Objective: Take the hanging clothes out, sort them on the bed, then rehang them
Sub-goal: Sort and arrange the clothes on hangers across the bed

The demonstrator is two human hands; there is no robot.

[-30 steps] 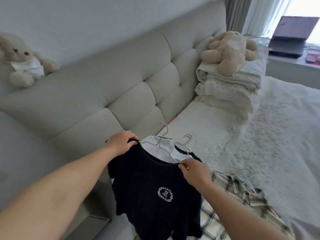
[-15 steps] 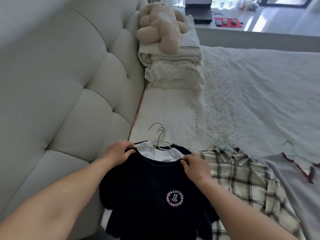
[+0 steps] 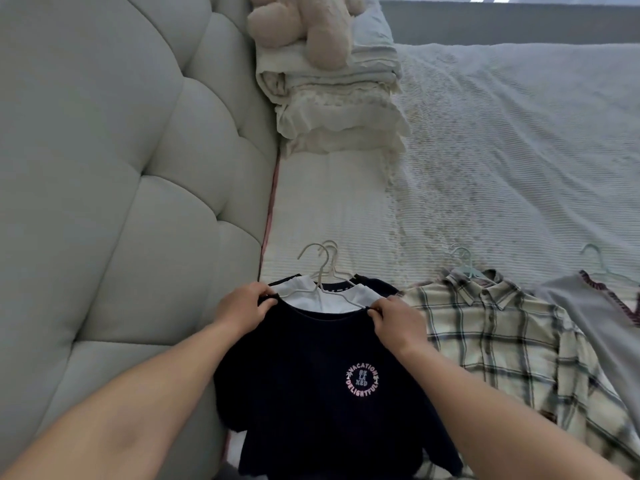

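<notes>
Now lowered to the bed (image 3: 519, 150), lower centre: dark t-shirt (image 3: 322, 393), atop a white top (image 3: 329, 299). Left hand (image 3: 242, 306) and right hand (image 3: 394, 320), fingers clamped on its shoulders. Right: plaid shirt (image 3: 485, 341), grey top (image 3: 588, 313). Sorting continues; rehanging pending.

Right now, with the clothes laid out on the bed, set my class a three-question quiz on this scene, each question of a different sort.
1. True or false: both hands grip the navy T-shirt at its shoulders.
2. Which garment lies directly right of it? A) plaid shirt B) red jacket C) jeans
3. Fill in: a plush toy sits on the folded ____.

Key: 1 true: left hand, right hand. 2 A, plaid shirt. 3 blankets.
</notes>
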